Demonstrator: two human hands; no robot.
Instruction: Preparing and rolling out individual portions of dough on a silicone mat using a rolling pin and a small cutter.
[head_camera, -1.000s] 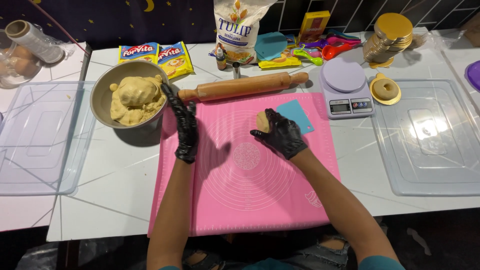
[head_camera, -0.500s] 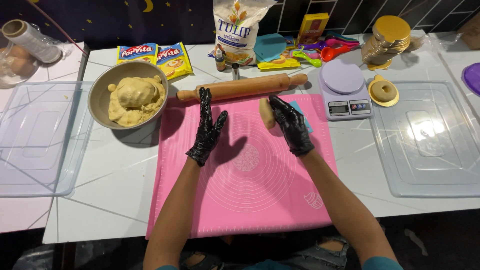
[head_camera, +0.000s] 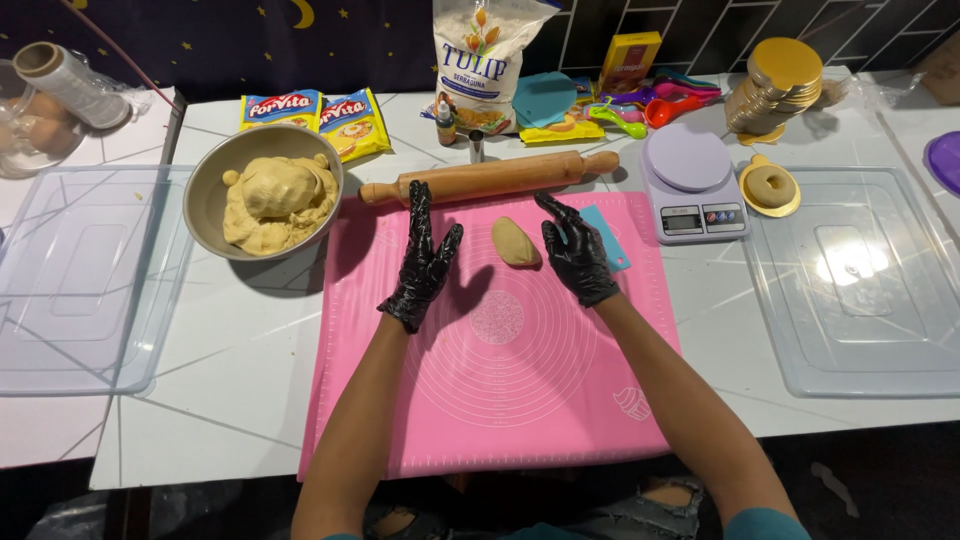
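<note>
Since half a second ago the dough piece (head_camera: 516, 242) has left the right hand (head_camera: 580, 255) | now lies on the pink mat (head_camera: 520, 400) near its far edge, between both hands | left hand (head_camera: 424, 265) and right open, fingers apart, holding nothing | risk: dough may stick to gloves if pressed hard.

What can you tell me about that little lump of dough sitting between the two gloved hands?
The small dough piece is pale tan, smooth and oval, like soft raw dough. It lies on the upper part of the pink silicone mat, just below the wooden rolling pin. The left hand stands apart from it; the right hand is close beside it, and contact cannot be told.
</note>
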